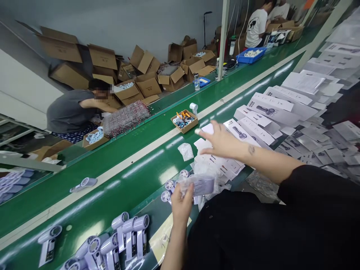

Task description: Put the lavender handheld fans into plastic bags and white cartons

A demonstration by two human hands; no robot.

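Note:
My left hand is closed around a light purple handheld fan in a clear plastic bag, held low in front of my body. Stretched out with fingers spread, my right hand is over the white printed boxes and holds nothing. Whether its fingertips touch a box I cannot tell. Below it lies a heap of clear bubble bags, and one crumpled bag sits apart on the green belt. Several round fan heads show just left of my left hand.
Purple fans stand clustered at the near belt edge beside a yellow paper. On the belt's pale strip is a small carton with orange-handled tools. Flat boxes pile up at right. Across the belt a person bends over a crate.

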